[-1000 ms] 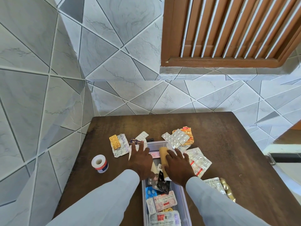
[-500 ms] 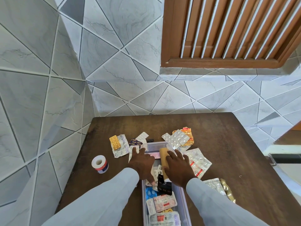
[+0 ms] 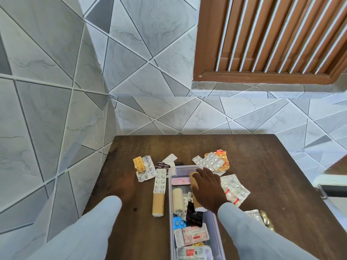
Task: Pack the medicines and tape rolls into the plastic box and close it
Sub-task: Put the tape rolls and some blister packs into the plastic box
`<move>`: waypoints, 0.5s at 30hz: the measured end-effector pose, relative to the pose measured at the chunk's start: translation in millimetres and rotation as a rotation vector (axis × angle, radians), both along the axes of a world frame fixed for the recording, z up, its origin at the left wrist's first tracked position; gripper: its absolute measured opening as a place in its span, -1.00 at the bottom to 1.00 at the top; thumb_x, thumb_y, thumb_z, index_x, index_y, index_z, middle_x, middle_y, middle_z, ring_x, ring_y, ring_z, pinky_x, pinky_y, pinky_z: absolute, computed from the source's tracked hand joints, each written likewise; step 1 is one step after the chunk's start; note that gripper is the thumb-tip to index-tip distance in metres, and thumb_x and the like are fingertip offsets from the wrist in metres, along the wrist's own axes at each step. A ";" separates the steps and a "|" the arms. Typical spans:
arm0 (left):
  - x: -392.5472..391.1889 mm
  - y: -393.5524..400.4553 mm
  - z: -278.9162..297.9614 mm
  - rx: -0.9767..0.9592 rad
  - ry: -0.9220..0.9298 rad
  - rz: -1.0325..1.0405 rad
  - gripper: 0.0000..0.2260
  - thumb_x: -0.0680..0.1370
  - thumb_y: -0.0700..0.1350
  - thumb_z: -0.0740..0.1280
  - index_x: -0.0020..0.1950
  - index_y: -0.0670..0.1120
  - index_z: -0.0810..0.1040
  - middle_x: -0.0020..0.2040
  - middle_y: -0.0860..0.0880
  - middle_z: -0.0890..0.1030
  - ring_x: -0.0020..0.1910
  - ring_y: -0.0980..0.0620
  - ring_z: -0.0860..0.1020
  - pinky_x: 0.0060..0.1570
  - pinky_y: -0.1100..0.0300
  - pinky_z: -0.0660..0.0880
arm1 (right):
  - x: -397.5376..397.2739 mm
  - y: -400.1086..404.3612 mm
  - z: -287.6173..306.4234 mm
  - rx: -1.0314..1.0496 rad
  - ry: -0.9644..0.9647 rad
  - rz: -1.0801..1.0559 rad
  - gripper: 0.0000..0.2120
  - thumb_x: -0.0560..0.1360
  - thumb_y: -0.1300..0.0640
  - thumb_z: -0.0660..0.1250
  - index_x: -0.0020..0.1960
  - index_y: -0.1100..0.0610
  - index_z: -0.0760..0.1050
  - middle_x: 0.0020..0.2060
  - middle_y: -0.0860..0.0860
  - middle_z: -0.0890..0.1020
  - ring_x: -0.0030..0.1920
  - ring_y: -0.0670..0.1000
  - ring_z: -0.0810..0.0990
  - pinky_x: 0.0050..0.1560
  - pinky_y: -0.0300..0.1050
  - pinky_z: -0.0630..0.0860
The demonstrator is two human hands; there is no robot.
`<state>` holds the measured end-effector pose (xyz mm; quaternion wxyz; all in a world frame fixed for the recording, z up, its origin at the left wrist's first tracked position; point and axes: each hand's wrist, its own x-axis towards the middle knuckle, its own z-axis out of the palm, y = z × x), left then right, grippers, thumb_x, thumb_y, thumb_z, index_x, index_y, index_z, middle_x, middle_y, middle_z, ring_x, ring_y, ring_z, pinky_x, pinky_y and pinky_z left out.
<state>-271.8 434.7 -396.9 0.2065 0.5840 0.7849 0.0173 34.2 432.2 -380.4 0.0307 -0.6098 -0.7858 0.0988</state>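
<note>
One hand left: right hand (image 3: 207,186) stays on tan roll (image 3: 195,192); left gone.

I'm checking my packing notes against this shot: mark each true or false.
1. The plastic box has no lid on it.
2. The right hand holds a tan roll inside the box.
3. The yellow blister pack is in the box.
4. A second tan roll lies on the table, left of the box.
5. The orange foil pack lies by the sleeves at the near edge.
1. True: the plastic box is open on top.
2. True: the right hand holds the tan roll inside the box.
3. False: the yellow blister pack lies on the table, left of the box's far end.
4. True: the second tan roll lies there, a white blister strip over its far end.
5. False: the orange foil pack lies beyond the box's far right corner.
</note>
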 end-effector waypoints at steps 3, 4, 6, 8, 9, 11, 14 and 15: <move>-7.7 -12.8 2.3 -0.044 0.080 0.062 -0.41 0.60 0.06 0.21 0.56 -0.09 0.11 0.56 -0.10 0.18 0.52 -0.10 0.19 0.51 0.05 0.13 | -5.0 -1.6 1.2 -0.014 0.017 -0.005 -0.57 0.60 0.02 0.18 0.45 0.01 0.30 0.52 0.01 0.25 0.54 0.10 0.11 0.49 0.14 0.09; -5.4 -16.3 7.9 -0.041 0.066 0.057 -0.45 0.63 0.02 0.19 0.55 -0.13 0.13 0.54 -0.13 0.21 0.50 -0.11 0.23 0.49 0.08 0.17 | -6.7 -2.4 1.0 -0.012 0.028 -0.010 -0.57 0.59 0.05 0.18 0.45 0.02 0.30 0.51 0.01 0.26 0.54 0.10 0.12 0.49 0.13 0.10; -0.5 -17.9 15.2 0.001 0.001 0.070 -0.51 0.63 -0.04 0.20 0.52 -0.18 0.21 0.49 -0.19 0.29 0.45 -0.14 0.30 0.45 0.08 0.23 | -9.0 -4.5 0.7 -0.004 0.053 -0.024 -0.57 0.59 0.08 0.19 0.45 0.02 0.30 0.50 0.00 0.28 0.53 0.09 0.15 0.49 0.10 0.11; 5.2 -12.1 30.7 0.087 -0.120 0.113 -0.51 0.60 -0.01 0.27 0.48 -0.14 0.27 0.46 -0.16 0.33 0.43 -0.13 0.32 0.42 0.12 0.23 | -11.6 -4.8 1.3 0.004 0.096 -0.037 -0.56 0.58 0.08 0.21 0.44 0.01 0.30 0.48 -0.01 0.31 0.51 0.07 0.18 0.47 0.07 0.13; 10.4 -7.2 41.1 0.147 -0.206 0.126 -0.54 0.57 -0.03 0.34 0.42 -0.11 0.35 0.39 -0.15 0.41 0.36 -0.12 0.38 0.35 0.19 0.30 | -13.5 -3.6 2.6 0.004 0.134 -0.046 -0.55 0.56 0.07 0.24 0.44 0.00 0.30 0.47 -0.02 0.33 0.49 0.06 0.21 0.47 0.06 0.15; 26.5 5.5 60.1 0.242 -0.497 0.141 -0.64 0.47 -0.15 0.47 0.22 -0.09 0.48 0.13 -0.13 0.53 0.07 -0.07 0.51 -0.01 0.40 0.42 | -19.1 -0.2 7.2 -0.010 0.232 -0.062 -0.49 0.52 0.01 0.32 0.44 -0.04 0.27 0.45 -0.04 0.36 0.46 0.04 0.26 0.45 0.06 0.19; 61.4 14.0 79.1 0.170 -0.899 0.028 -0.61 0.37 -0.24 0.55 0.13 -0.04 0.55 0.08 -0.12 0.61 0.01 -0.06 0.60 -0.06 0.25 0.56 | -26.6 4.1 20.2 -0.053 0.416 -0.072 -0.30 0.45 -0.07 0.42 0.49 -0.12 0.16 0.46 -0.08 0.33 0.46 0.03 0.27 0.45 0.08 0.20; 73.2 15.0 77.1 0.133 -0.945 -0.017 -0.59 0.35 -0.24 0.56 0.13 -0.02 0.55 0.08 -0.11 0.63 0.04 -0.07 0.62 -0.03 0.18 0.60 | -27.0 5.7 24.0 -0.062 0.457 -0.065 -0.27 0.44 -0.07 0.43 0.50 -0.13 0.14 0.46 -0.09 0.33 0.45 0.03 0.27 0.45 0.09 0.20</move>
